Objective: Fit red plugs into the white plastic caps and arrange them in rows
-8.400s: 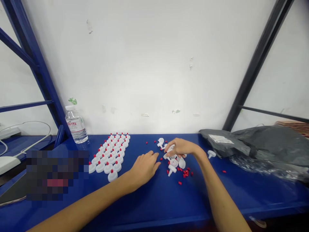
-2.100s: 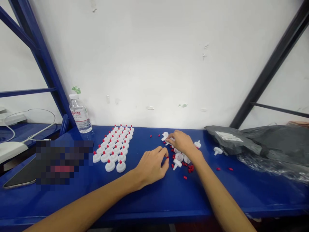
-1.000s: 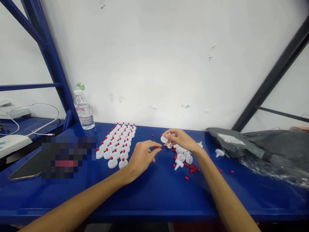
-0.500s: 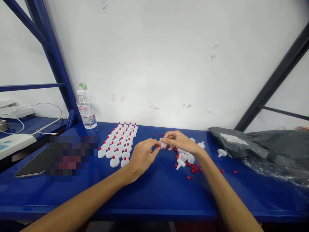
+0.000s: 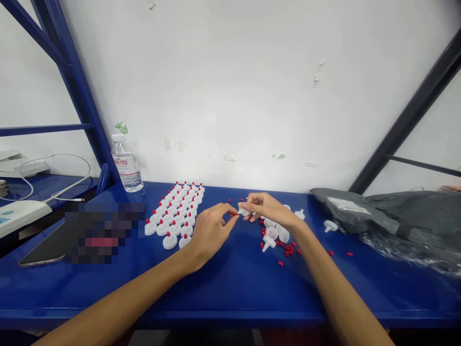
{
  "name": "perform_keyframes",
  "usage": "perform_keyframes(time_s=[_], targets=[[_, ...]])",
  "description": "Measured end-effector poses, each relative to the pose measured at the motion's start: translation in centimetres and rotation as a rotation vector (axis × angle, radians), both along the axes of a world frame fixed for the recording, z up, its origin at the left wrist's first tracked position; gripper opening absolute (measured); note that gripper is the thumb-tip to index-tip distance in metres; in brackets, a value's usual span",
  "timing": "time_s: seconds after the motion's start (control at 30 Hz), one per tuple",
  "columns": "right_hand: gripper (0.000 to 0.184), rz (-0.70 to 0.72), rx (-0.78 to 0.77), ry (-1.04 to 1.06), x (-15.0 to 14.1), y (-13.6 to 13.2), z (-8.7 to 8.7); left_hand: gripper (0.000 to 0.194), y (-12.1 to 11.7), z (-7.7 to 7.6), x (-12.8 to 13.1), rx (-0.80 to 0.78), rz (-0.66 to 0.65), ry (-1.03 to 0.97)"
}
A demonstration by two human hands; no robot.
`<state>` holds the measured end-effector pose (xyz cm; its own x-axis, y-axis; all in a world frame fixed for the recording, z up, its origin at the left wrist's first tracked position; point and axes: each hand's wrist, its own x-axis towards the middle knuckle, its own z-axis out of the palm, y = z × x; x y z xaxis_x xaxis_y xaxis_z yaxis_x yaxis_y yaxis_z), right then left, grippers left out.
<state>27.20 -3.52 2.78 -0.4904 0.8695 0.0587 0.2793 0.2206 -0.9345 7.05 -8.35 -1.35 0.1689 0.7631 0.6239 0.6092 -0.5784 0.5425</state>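
My right hand (image 5: 265, 208) is closed on a white nozzle cap (image 5: 243, 211), its spout pointing left. Opposite it, my left hand (image 5: 212, 231) pinches a small red tip cap (image 5: 236, 215) right at the end of that spout; whether the two touch, I cannot tell. Left of my hands stand rows of white nozzle caps (image 5: 169, 240), upright with red tips on them. A loose heap of white nozzle caps without tips (image 5: 269, 242) lies beneath and beside my right hand, with scattered red tip caps (image 5: 289, 251) among them.
A water bottle (image 5: 127, 166) stands at the back left, near a phone (image 5: 45, 245) and a blurred-out patch. A white power strip (image 5: 21, 217) with a cable lies far left. Grey plastic bags (image 5: 403, 221) cover the right side of the blue table (image 5: 230, 293).
The white nozzle cap in my right hand has turned so its spout shows toward the left. My left hand keeps its pinch on the red tip cap. The view has shifted slightly.
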Motion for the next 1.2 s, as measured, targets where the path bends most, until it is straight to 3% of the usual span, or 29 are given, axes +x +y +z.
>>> perform_keyframes(time_s=[0.37, 0.6, 0.67, 0.77, 0.83, 0.97, 1.1, 1.2], targets=[[0.041, 0.06, -0.034, 0.022, 0.1, -0.1, 0.1, 0.007, -0.3, 0.3, 0.0, -0.065, -0.021, -0.083], [0.039, 0.069, -0.037, 0.082, 0.5, -0.1, 0.3, 0.021, -0.4, 1.1, 0.4, -0.351, -0.173, -0.413], [0.037, 0.088, -0.033, 0.104, 0.6, 0.0, 0.3, 0.032, -0.4, 1.3, 0.5, -0.387, -0.195, -0.5], [0.034, 0.138, -0.05, 0.168, 0.7, 0.0, 0.2, 0.07, -0.3, 1.4, 0.5, -0.468, -0.227, -0.578], [0.032, 0.174, -0.085, 0.225, 0.7, 0.0, 0.1, 0.08, -0.3, 1.4, 0.4, -0.548, -0.294, -0.587], [0.033, 0.225, -0.206, 0.298, 0.4, -0.2, 0.1, 0.058, -0.4, 1.2, 0.4, -0.573, -0.413, -0.513], [0.072, 0.241, -0.237, 0.336, 0.0, -0.5, 0.0, 0.039, -0.9, 1.4, 0.6, -0.423, -0.358, -0.469], [0.072, 0.253, -0.226, 0.352, -0.2, -0.6, 0.1, 0.038, -1.3, 1.6, 0.7, -0.301, -0.31, -0.413]])
